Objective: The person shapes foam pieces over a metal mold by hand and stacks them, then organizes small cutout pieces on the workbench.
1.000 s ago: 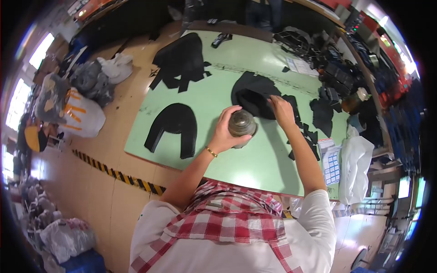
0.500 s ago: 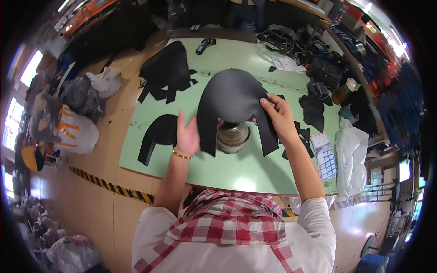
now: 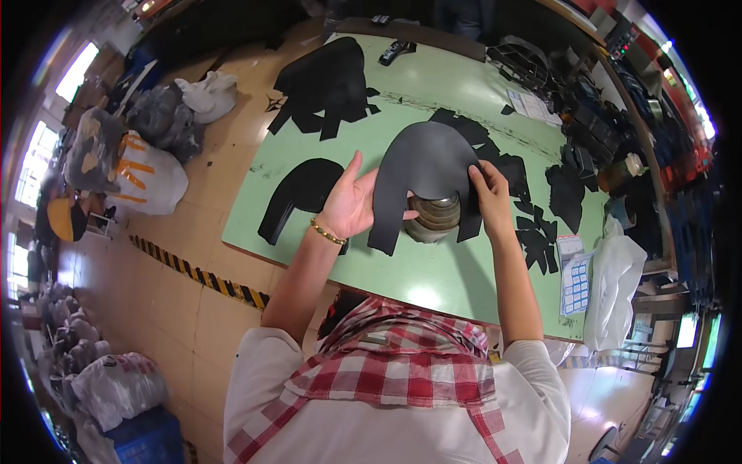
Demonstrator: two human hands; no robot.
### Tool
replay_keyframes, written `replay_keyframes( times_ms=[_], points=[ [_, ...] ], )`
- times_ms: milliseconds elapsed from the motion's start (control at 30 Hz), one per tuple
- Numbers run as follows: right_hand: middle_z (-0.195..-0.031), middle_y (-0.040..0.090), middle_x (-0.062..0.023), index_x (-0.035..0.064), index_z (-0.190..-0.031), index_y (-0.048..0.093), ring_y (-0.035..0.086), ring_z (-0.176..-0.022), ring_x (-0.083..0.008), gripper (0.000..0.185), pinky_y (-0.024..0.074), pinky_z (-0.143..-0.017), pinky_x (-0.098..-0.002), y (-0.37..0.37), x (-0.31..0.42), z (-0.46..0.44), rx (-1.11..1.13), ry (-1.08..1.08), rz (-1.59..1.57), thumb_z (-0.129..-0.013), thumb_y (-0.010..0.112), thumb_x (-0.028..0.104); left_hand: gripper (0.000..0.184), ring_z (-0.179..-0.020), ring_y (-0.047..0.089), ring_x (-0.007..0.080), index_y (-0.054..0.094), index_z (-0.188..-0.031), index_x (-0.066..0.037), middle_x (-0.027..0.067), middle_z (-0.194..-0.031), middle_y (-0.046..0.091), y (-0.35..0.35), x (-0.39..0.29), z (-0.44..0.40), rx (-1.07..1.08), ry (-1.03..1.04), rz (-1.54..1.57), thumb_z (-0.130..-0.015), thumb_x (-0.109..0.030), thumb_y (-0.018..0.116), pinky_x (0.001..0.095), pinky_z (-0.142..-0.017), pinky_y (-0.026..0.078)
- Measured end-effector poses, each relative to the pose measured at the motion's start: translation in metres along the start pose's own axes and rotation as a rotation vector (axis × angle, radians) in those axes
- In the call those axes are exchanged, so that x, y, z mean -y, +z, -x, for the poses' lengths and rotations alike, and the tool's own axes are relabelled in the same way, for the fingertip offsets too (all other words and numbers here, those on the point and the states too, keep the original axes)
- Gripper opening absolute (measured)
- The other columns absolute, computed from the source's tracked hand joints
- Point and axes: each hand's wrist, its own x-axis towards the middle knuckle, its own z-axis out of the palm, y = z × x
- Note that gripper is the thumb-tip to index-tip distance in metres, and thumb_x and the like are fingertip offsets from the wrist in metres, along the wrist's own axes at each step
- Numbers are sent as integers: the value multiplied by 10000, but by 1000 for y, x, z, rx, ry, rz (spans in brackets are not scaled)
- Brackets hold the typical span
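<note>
A black U-shaped leather piece [image 3: 431, 158], smooth and flat, is held up over the table with its two legs pointing toward me. My right hand [image 3: 491, 195] pinches its right edge, thumb on the top face. On the other side, my left hand [image 3: 349, 203] is open, palm up, with the thumb apart. Its fingers reach behind the piece's left leg, and a fingertip shows in the gap. Below the piece stands a round, ribbed pot-like object [image 3: 434, 220], partly covered. To the left, a stack of similar black U-shaped pieces [image 3: 309, 185] lies on the table.
The green table [image 3: 371, 267] also bears a larger black stack [image 3: 328, 81], scattered black cut pieces [image 3: 537, 240], a blue-and-white printed card [image 3: 576, 284] and a white plastic bag [image 3: 616, 286]. A jar [image 3: 622, 172] stands at the right. Bags [image 3: 154, 182] sit on the left floor.
My view has shifted, so the table sits differently in the frame. My left hand has moved in against the leather piece, its fingers now behind the left leg. My right hand keeps its pinch.
</note>
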Motion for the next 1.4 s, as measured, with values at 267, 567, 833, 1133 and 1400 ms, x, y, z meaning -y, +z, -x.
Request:
replay_keyframes(
  times_ms=[267,567,833,1133,1400],
  points=[
    [-934,649,3,-22,-1103,636,544,-846,-47,215,422,-771,-195,-12,-6,0,-132,-42,-10,-988,574,148,810,-1426,278,407,145,-1532,-5,222,-1555,247,1,4,2,129,13,59,-1001,-613,206,646,-1124,237],
    [-946,642,4,-19,-1146,613,543,-844,-44,258,423,-783,-200,-16,4,6,-312,-132,-168,-1009,558,192,578,-1319,455,357,275,-1503,-54,255,-1473,385,1,14,-3,82,18,-106,-1059,-424,279,437,-1047,436],
    [-958,656,-9,-15,-1152,608,558,-844,-46,258,433,-774,-199,-6,-6,10,-278,-123,-192,-1011,556,194,472,-1213,544,277,343,-1463,-56,239,-1369,506,-9,20,6,19,52,-190,-1049,-272,409,383,-968,481],
    [-909,667,-24,-11,-1146,602,595,-771,-68,243,473,-703,-213,-19,-11,16,-309,-106,-162,-1013,546,184,504,-1280,483,308,298,-1461,43,287,-1433,406,-12,33,16,-49,69,26,-1014,-171,397,377,-1064,425],
    [-942,666,-94,-22,-1167,536,672,-747,-170,273,581,-695,-314,-76,-28,9,-496,-119,-404,-1019,521,207,574,-1335,433,299,305,-1461,48,247,-1462,400,-27,46,21,-7,178,-309,-1012,-294,409,378,-1139,319]
  ],
)
